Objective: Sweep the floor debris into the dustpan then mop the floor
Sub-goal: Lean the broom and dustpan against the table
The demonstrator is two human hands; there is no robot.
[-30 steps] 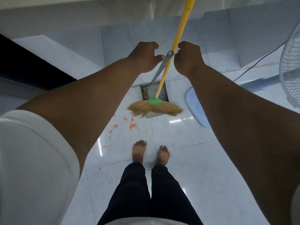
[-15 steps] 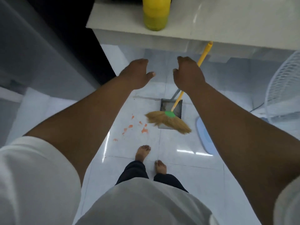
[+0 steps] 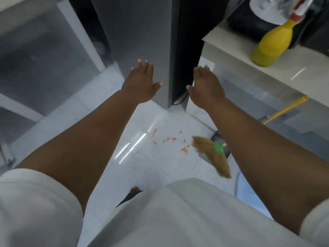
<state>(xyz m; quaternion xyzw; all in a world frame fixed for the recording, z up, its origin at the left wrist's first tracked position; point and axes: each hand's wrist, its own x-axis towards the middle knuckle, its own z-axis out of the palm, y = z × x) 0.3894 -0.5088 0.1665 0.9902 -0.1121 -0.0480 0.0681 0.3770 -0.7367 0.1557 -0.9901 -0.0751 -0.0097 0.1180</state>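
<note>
Floor (image 3: pixel 151 168) lay open left of debris (image 3: pixel 167 139), cabinet (image 3: pixel 160 50) corner ahead. Broom (image 3: pixel 213 154) handle slanted up-right toward the counter (image 3: pixel 267 77) edge. Left hand (image 3: pixel 140 82) and right hand (image 3: pixel 206 86) were spread.

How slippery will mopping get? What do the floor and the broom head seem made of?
Floor: looks like glazed ceramic or porcelain tile, glossy; thin joint lines and sharp light streaks show it. Broom head: tan plant-like fibre, perhaps grass or straw, possibly synthetic, matte; fine splayed strands.
</note>
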